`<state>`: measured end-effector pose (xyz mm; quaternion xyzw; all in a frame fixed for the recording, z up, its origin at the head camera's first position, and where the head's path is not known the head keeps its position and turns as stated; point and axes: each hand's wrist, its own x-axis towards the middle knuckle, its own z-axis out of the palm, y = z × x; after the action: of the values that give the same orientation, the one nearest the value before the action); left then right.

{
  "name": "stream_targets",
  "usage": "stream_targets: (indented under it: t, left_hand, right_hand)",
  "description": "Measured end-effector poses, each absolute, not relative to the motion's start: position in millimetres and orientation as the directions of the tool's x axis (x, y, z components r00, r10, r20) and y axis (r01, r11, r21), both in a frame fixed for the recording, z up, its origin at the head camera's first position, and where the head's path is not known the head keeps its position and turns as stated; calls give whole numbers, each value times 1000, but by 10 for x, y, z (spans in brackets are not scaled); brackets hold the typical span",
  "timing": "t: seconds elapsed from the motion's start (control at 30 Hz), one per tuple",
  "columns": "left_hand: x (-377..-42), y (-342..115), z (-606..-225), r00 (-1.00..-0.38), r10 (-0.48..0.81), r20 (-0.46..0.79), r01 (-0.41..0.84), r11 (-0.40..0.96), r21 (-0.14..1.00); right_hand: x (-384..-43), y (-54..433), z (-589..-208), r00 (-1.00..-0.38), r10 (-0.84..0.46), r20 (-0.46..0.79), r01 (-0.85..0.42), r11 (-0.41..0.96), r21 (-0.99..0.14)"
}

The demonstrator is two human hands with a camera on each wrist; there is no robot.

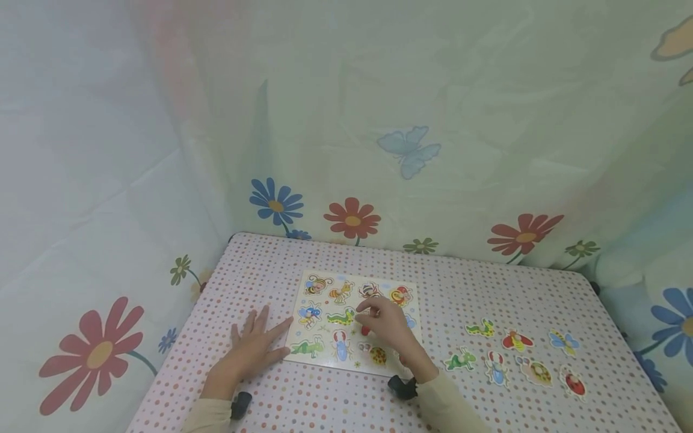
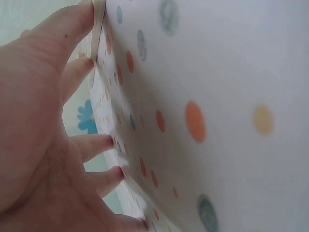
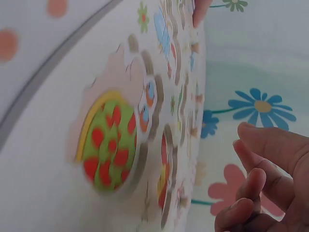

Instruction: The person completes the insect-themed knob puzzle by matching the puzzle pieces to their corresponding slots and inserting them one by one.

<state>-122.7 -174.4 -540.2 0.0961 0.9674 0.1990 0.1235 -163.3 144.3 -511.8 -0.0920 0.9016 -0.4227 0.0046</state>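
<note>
While my empty right hand [image 1: 391, 328] hovers above the board [image 1: 298, 335], my spread left hand [image 1: 249, 350] best braces its left edge.

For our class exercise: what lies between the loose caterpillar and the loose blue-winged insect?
A loose red-winged insect piece lies there, in the head view.

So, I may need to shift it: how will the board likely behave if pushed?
Probably stiff: the board lies flat, and its edge looks thick in the left wrist view. Tipping or rolling seems unlikely, as it is broad and low. It may slide, since no fastening to the table shows.
</note>
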Motion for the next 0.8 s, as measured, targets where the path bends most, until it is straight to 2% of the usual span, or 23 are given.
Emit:
stream_targets:
  t: [0.37,0.8]
  left_hand:
    - [-1233,-1754,-5450,-954,227,-197,133,906,402]
    - [-1224,-1751,-5449,-953,237,-191,146,905,399]
  right_hand:
    - [-1497,2065,-5081,-989,-150,9,-104,637,-764]
    - [-1361,2878,-5042,-996,-65,66,-92,710,-699]
